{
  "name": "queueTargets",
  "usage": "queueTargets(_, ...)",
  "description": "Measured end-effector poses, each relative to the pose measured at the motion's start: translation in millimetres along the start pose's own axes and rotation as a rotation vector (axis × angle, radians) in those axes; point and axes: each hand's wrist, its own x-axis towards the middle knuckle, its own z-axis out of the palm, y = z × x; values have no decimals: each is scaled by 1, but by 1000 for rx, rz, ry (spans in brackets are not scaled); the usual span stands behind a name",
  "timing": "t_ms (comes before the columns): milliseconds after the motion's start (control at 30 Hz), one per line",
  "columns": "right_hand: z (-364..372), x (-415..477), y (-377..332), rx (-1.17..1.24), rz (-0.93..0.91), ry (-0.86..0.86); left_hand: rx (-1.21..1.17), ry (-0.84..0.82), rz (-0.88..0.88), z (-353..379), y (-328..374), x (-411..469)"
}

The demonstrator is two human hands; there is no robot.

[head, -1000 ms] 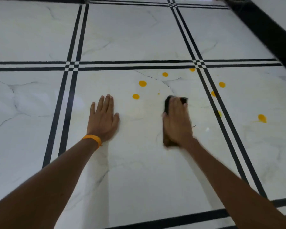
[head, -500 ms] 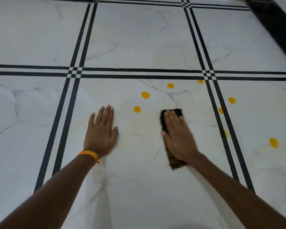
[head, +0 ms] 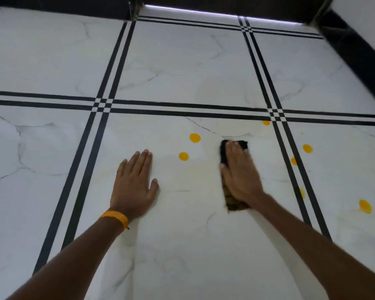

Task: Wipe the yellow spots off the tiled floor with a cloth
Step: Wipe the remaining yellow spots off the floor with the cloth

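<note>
Head view: the person's right grip (head: 239, 172) presses flat, fingers straight, on the dark folded cloth (head: 234, 203), which lies on the white marble-look tiled floor (head: 182, 245). Since half a second ago it has slid forward. The cloth's far edge now sits level with the farther round yellow spot (head: 195, 137), and the spot beyond the thin grey crack (head: 201, 126) is gone. The left grip (head: 134, 187), an orange wristband (head: 115, 217) at its wrist, stays flat and open on the tile, near the nearer yellow spot (head: 183, 156).

Both forearms are bare of sleeves, and an orange woven wristband (head: 115, 218) circles the left wrist.
</note>
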Motion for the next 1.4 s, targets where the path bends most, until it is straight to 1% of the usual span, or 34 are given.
queueTargets(67, -6, 30, 29, -27, 121, 29, -11, 35, -19, -7, -1, 22)
queueTargets(133, -6, 79, 40, -38, 254, 24, -7, 62, -94, -7, -5, 39)
queueTargets(200, -2, 121, 18, -28, 289, 38, 5, 57, -115, 3, -9, 53)
queueTargets(233, 3, 127, -4, -20, 254, 43, 23, 21, -108, 7, -13, 54)
queueTargets(300, 12, 106, -44, -24, 76, 61, 44, 12, -91, 12, -15, 54)
queueTargets(333, 13, 86, -55, -12, -13, 42, 50, 4, -87, 11, -16, 55)
queueTargets(367, 12, 69, -56, 1, -82, 4, 47, -4, -89, 8, -15, 55)
queueTargets(400, 8, 63, -45, 7, -100, -13, 44, -7, -93, 7, -15, 57)
queueTargets(467, 1, 88, -16, -27, -14, 18, 39, -10, -89, 7, -14, 57)
queueTargets(533, -6, 142, 5, -57, 167, 30, 48, -17, -86, 9, -15, 58)
queueTargets(567, -7, 168, 5, -42, 250, 30, 53, -13, -89, 9, -15, 59)
queueTargets(600, -7, 186, -6, -36, 292, 38, 52, -5, -87, 9, -15, 60)
queueTargets(633, -3, 193, -27, -47, 281, 41, 51, -2, -82, 10, -16, 60)
queueTargets(667, 4, 188, -52, -65, 208, 48, 52, -4, -77, 9, -17, 60)
queueTargets(733, 14, 134, -101, -46, -38, 20, 48, -9, -70, 9, -18, 61)
queueTargets(767, 18, 95, -111, -43, -160, -15, 49, -14, -71, 8, -18, 61)
queueTargets(800, 18, 59, -110, -32, -245, -53, 49, -16, -77, 8, -16, 60)
queueTargets(833, 16, 37, -99, -12, -288, -55, 49, -13, -83, 8, -17, 59)
queueTargets(867, 12, 33, -81, 11, -271, -16, 51, -11, -86, 9, -16, 58)
queueTargets(900, 8, 46, -61, -14, -204, 23, 52, -4, -87, 10, -16, 60)
queueTargets(967, 3, 94, -36, -37, 35, 15, 63, -16, -90, 12, -17, 58)
queueTargets(1000, 0, 122, -35, -15, 148, 13, 61, -19, -92, 12, -17, 60)
queueTargets(1033, 0, 139, -48, -10, 215, 14, 60, -15, -95, 11, -18, 61)
queueTargets(1067, 6, 140, -71, -29, 223, 41, 60, -15, -94, 11, -19, 61)
queueTargets(1100, 13, 128, -94, -41, 169, 59, 63, -17, -84, 10, -19, 61)
queueTargets(1167, 24, 63, -129, -30, -44, 37, 74, -25, -74, 9, -19, 62)
queueTargets(1200, 25, 24, -131, -10, -134, 4, 69, -27, -78, 8, -17, 61)
queueTargets(1233, 24, -5, -121, 16, -175, -7, 62, -24, -84, 8, -17, 60)
queueTargets(1267, 18, -13, -101, 54, -150, 21, 63, -17, -86, 8, -16, 59)
queueTargets(1300, 13, -4, -75, 42, -84, 72, 61, -12, -86, 8, -15, 60)
queueTargets(1367, 1, 46, -28, -9, 127, 62, 55, -18, -90, 8, -17, 60)
queueTargets(1400, -5, 74, -15, -5, 238, 48, 64, -17, -87, 9, -17, 61)
